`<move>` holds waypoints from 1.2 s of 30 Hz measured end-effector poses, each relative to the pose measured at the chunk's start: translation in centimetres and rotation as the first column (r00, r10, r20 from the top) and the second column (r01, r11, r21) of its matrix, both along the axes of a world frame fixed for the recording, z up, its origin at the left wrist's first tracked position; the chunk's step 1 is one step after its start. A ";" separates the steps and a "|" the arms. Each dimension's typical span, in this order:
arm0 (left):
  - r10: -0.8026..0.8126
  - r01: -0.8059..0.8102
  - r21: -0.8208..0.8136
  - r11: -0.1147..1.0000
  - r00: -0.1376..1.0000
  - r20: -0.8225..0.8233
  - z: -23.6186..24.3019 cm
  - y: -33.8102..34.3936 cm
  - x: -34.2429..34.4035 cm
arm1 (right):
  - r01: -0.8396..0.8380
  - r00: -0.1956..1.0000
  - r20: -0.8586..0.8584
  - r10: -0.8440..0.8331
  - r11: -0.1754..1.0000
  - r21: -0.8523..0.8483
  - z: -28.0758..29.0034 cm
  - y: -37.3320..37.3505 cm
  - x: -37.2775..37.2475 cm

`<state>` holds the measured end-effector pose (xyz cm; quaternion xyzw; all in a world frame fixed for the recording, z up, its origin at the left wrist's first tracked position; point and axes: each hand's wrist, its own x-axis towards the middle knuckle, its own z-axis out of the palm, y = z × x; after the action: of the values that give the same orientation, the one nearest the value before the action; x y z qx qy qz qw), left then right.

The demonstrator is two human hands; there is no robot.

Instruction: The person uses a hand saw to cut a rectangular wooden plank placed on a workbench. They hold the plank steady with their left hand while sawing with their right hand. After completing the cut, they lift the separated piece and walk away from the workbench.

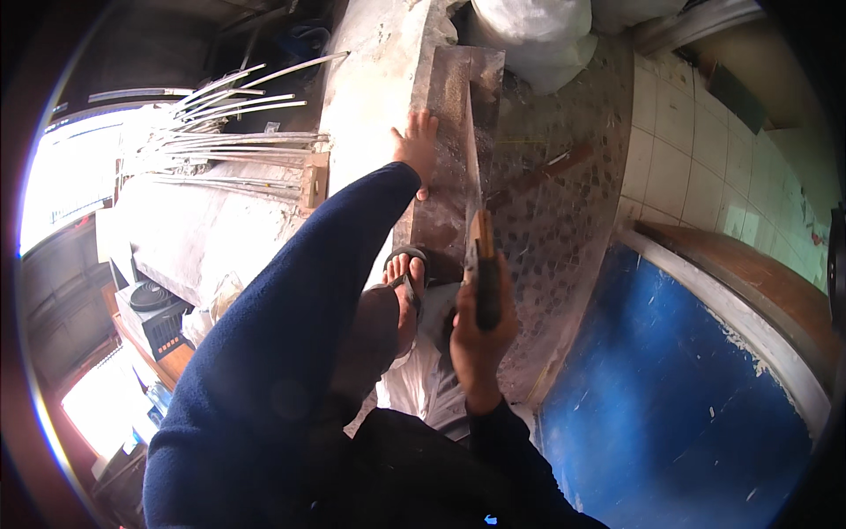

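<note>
Below, I see left hand [418, 152] splayed open on a brown board [450, 176], right hand [483, 346] wrapped around a handsaw [474, 167].

Running lengthwise along a dark board [448, 123], a saw blade [472, 150] bars the direct path between the left hand [418, 145], spread at the board's left edge, and the right side. Over the stone-patterned floor [551, 225], the right hand [485, 339] has room outward toward a blue panel [670, 406]. White sacks [536, 35] crowd the far end; a sandaled foot [406, 271] obstructs the near left.
</note>
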<state>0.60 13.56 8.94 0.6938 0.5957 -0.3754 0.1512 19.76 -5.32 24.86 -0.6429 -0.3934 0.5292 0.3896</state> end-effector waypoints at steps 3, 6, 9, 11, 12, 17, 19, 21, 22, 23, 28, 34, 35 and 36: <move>0.038 -0.048 0.075 0.996 0.990 0.132 -0.4 -2.6 -2.0 | -0.081 0.991 0.125 0.057 0.977 0.196 -2.0 5.2 0.3; 0.009 -0.043 0.114 0.993 0.959 0.284 -1.2 -3.9 -3.3 | -0.122 0.986 0.143 0.086 0.957 0.262 -4.8 10.4 -1.0; 0.011 -0.055 0.120 0.991 0.942 0.335 -1.2 -4.9 -4.1 | -0.130 0.983 0.164 0.082 0.944 0.302 -5.5 11.0 -2.2; 0.009 -0.063 0.137 0.989 0.931 0.365 -1.1 -4.7 -4.2 | -0.104 0.987 0.153 0.058 0.944 0.314 -5.8 10.9 -2.6; 0.027 -0.080 0.131 0.988 0.929 0.369 -1.0 -4.5 -4.0 | -0.088 0.989 0.141 0.046 0.947 0.309 -5.9 11.0 -2.5; 0.109 -0.162 0.141 0.977 0.939 0.325 -0.7 -3.6 -3.4 | -0.119 0.982 0.179 0.063 0.939 0.322 -5.0 12.0 -4.1; 0.120 -0.167 0.120 0.979 0.937 0.329 -0.4 -3.1 -3.5 | -0.138 0.974 0.208 0.087 0.959 0.247 -4.4 12.9 -4.9; 0.133 -0.170 0.102 0.980 0.944 0.304 -0.6 -2.8 -2.7 | -0.174 0.961 0.248 0.118 0.961 0.214 -4.4 13.2 -5.2; 0.143 -0.174 0.095 0.980 0.952 0.270 -0.6 -2.8 -2.2 | -0.202 0.953 0.268 0.140 0.954 0.220 -4.5 13.2 -5.2; 0.154 -0.178 0.090 0.980 0.961 0.231 -0.8 -2.7 -1.9 | -0.232 0.945 0.283 0.164 0.946 0.227 -4.3 13.3 -5.3; 0.137 -0.141 0.036 0.989 0.987 0.089 -0.9 -2.2 -2.2 | -0.172 0.985 0.068 0.160 0.954 0.247 -4.3 5.6 -3.1; 0.170 -0.166 -0.040 0.985 0.978 0.120 0.1 -1.9 -2.5 | -0.203 0.974 0.140 0.178 0.959 0.200 -2.9 5.4 -2.7; 0.147 -0.145 -0.027 0.989 0.980 0.133 0.2 -0.7 -0.7 | -0.160 0.983 0.130 0.133 0.961 0.227 -4.9 10.5 -3.3; 0.130 -0.129 -0.013 0.992 0.984 0.124 -0.1 -0.1 -0.5 | -0.248 0.953 0.211 0.219 0.961 0.121 -5.1 15.4 -4.5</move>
<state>0.13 13.48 8.83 0.6753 0.6280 -0.3223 0.2140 15.22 10.11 19.73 -0.6103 -0.5409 0.4757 0.3297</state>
